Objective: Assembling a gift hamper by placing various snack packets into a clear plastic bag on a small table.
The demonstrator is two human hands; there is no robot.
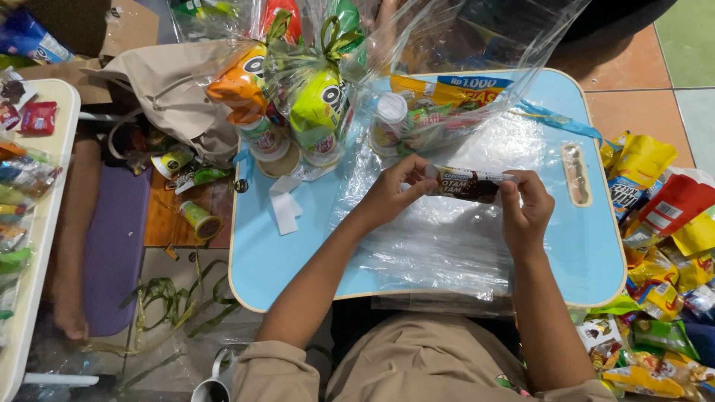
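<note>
My left hand (391,192) and my right hand (526,211) hold a long brown and white snack bar packet (468,183) by its two ends, level above a clear plastic sheet (439,238). The sheet lies spread on a small light blue table (261,253). Beyond the packet, inside an open clear bag (477,45), stand a small white-lidded cup (389,123) and a yellow snack pack (447,89).
Two wrapped snack bundles tied with green ribbon (298,97) stand at the table's back left. A heap of snack packets (659,253) lies on the floor at the right. A beige bag (171,89), loose ribbon (171,301) and a white table with sweets (30,186) are on the left.
</note>
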